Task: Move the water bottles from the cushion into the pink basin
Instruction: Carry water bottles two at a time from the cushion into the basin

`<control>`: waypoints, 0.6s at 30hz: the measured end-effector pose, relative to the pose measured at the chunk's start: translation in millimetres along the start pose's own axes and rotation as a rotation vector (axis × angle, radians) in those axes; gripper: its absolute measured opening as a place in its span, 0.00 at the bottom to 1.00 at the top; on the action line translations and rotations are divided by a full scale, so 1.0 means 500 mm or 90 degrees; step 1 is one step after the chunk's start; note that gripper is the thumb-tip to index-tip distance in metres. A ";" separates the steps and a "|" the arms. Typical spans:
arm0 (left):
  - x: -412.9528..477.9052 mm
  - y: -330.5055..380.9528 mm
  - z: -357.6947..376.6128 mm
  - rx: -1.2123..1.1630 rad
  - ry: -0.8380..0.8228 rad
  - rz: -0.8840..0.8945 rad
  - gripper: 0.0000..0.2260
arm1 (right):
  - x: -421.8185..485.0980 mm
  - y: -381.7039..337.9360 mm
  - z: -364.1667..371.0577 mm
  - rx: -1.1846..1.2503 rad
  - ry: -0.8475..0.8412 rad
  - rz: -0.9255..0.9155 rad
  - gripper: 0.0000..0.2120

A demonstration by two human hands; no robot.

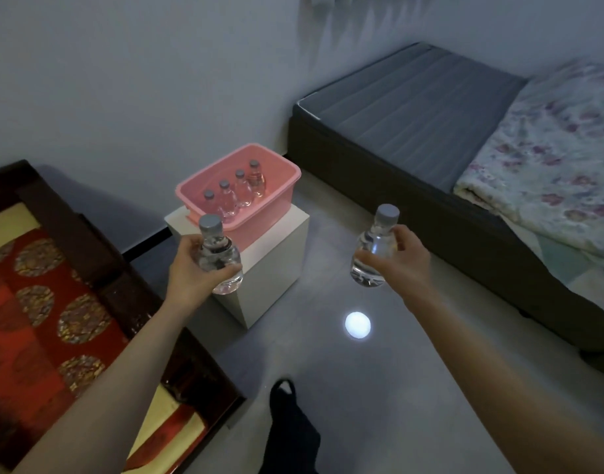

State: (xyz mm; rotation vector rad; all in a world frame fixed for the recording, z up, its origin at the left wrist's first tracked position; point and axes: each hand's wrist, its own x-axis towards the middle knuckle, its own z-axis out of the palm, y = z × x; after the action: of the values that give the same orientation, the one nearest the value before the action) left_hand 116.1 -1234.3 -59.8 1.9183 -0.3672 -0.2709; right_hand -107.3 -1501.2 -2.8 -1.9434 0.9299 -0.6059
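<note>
Red cushion (27, 336) cut by left edge, bed (413, 107) by right edge

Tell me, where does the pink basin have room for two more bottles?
The strip between the four standing bottles and the wall-side rim of the pink basin looks bare. The side nearer the person is crowded by that row.

Pink basin (276, 200), grey-capped clear bottles (240, 189), red cushion (37, 302) with gold medallions, floral quilt (550, 159), white stand (273, 268).
</note>
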 end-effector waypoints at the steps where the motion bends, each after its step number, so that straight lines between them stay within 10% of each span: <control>1: 0.025 0.000 0.016 -0.001 0.004 -0.004 0.31 | 0.034 0.008 0.007 0.010 -0.006 0.001 0.27; 18: 0.474 0.038 0.179 0.042 0.047 -0.091 0.36 | 0.614 -0.037 0.251 0.056 -0.155 -0.006 0.24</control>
State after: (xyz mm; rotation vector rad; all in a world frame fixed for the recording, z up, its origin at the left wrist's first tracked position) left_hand 301.3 -1407.4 -78.0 2.0164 -0.1922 -0.2830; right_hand 173.2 -1677.0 -33.1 -1.8936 0.7308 -0.3966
